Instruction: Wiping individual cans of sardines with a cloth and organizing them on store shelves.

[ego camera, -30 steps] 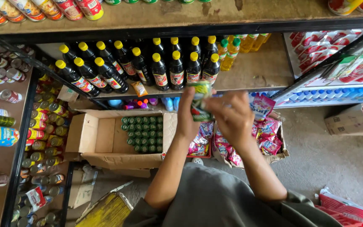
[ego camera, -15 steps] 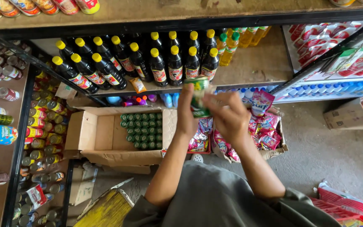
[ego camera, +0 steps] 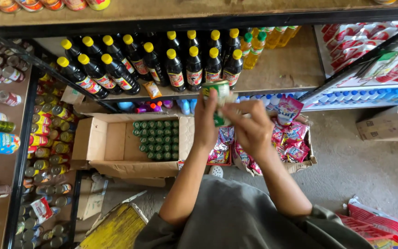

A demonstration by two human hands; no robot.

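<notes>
Both hands are raised together in front of the wooden shelf (ego camera: 291,69), just below its front edge. The left hand (ego camera: 207,121) is closed around a small green-labelled bottle (ego camera: 220,99), with the fingers wrapped on its side. The right hand (ego camera: 250,127) touches the same bottle from the other side, its fingers curled at the lower part; I cannot tell if it grips firmly or only steadies it.

On the shelf, just above the hands, stand rows of dark bottles with yellow caps (ego camera: 176,62). The right part of the shelf board is bare.

Below the shelf and to the left of the hands, an open cardboard box (ego camera: 109,145) lies on the floor. Its right half holds a tight block of small bottles with green caps (ego camera: 156,139), and its left half shows bare cardboard.

So, in my judgement, the work is only partly done: one bottle is in the hands, many are in the box.
</notes>
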